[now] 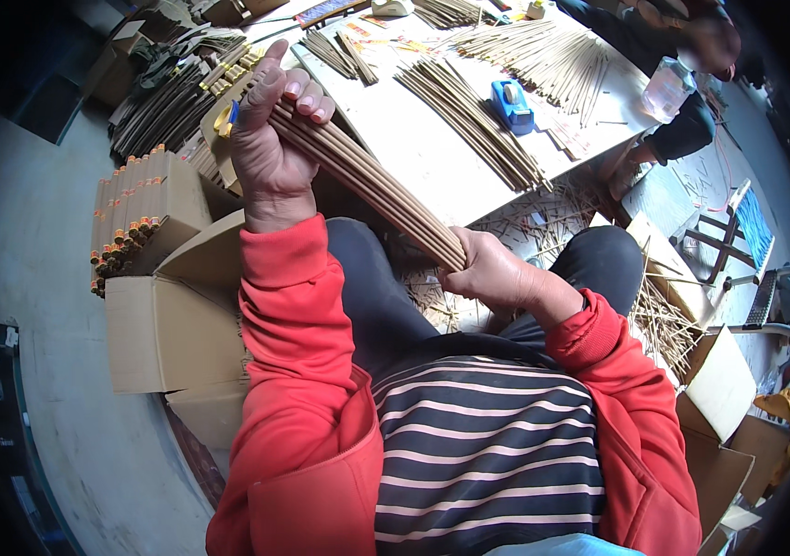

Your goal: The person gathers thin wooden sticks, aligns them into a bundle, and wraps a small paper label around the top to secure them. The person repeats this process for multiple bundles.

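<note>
A bundle of thin brown sticks [367,181] slants across in front of me, from the upper left down to the middle. My left hand [274,139] is closed around its far end, with the fingertips curled over the sticks. Around the near end wraps my right hand [497,269], thumb on top, covering the tips there. A small yellow and blue loop-like thing [226,119] shows beside my left thumb; whether it touches the hand I cannot tell. Beyond the bundle, more loose brown sticks [474,125] lie on the white table [395,125].
A blue tape dispenser [511,105] stands among sticks on the table. Cardboard boxes [168,324] are at my left, one holding orange-tipped tubes [131,208]. Sticks litter the floor [663,315] at right. Across the table corner sits a person [677,120] near a clear plastic container [668,90].
</note>
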`<state>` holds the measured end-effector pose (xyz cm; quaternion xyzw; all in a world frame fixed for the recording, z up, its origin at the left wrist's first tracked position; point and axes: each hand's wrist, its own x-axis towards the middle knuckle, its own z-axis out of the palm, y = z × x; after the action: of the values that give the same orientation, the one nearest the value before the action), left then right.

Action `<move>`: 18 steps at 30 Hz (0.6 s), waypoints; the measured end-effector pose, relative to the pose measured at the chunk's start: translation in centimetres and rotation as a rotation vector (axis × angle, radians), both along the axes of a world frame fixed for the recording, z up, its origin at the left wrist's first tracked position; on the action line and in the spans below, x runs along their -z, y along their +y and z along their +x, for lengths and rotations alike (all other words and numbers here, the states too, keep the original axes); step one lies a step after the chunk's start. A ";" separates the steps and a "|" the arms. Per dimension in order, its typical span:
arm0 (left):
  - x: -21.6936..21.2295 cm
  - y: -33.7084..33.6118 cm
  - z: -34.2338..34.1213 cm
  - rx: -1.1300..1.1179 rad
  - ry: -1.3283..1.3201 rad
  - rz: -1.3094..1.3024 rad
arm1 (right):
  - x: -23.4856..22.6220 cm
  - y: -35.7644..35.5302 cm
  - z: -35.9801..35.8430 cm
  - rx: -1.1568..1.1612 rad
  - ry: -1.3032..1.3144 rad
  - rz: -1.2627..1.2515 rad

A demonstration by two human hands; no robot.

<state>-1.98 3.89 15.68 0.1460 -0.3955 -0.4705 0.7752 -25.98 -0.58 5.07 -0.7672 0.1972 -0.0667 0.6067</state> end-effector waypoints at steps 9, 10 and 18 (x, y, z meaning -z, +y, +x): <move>-3.5 -2.6 -1.4 -0.609 -0.156 0.195 | 1.3 -1.1 2.6 0.283 -0.077 -0.499; -4.4 -2.7 -2.2 -0.654 -0.161 0.171 | 1.2 -1.7 3.0 0.293 -0.136 -0.515; -6.9 -4.5 -6.0 -0.444 -0.406 -0.113 | 1.1 -6.7 8.6 0.370 -0.470 -0.325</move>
<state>-8.01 -0.57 22.55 0.2766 -0.5264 -0.2279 0.7710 -17.40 -7.29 4.00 -0.7687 0.1746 -0.3811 0.4831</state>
